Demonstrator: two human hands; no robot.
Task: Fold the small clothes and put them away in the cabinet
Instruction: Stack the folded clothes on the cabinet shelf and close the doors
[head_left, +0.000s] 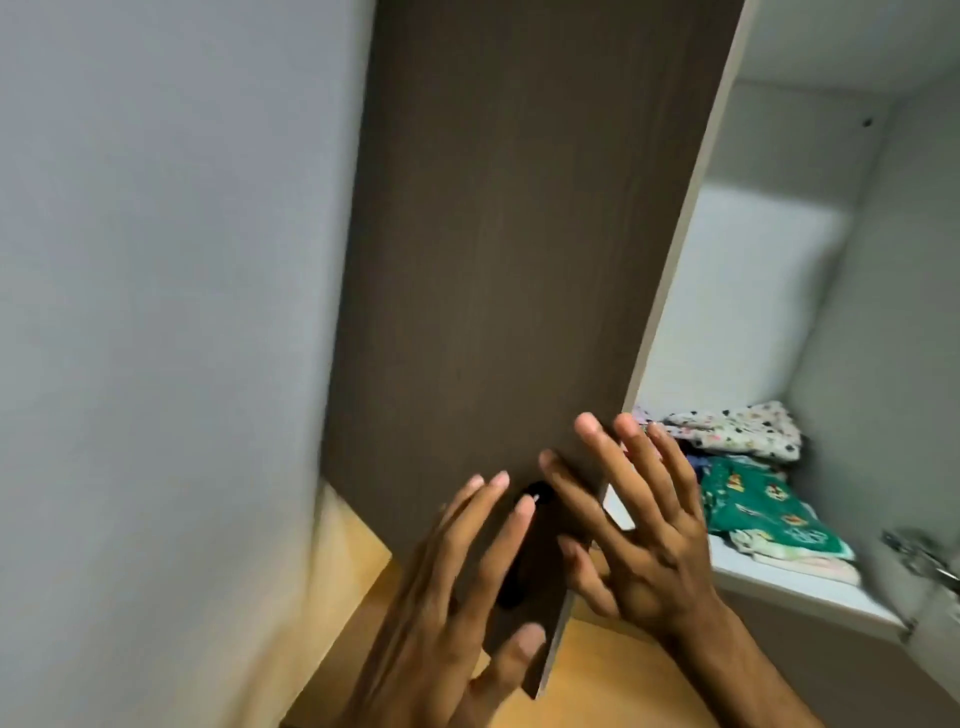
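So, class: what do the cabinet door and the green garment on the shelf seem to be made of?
Cabinet door: probably laminated board, matt dark wood-grain face with a pale edge strip. Green garment: soft printed fabric, likely cotton knit; it lies folded and creased.

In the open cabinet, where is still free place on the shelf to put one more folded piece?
The shelf is bare along its front edge and at its right end, between the folded clothes and the right wall by the hinge. Above the stack is open room. The left side is crowded by the stack and hidden behind the door.
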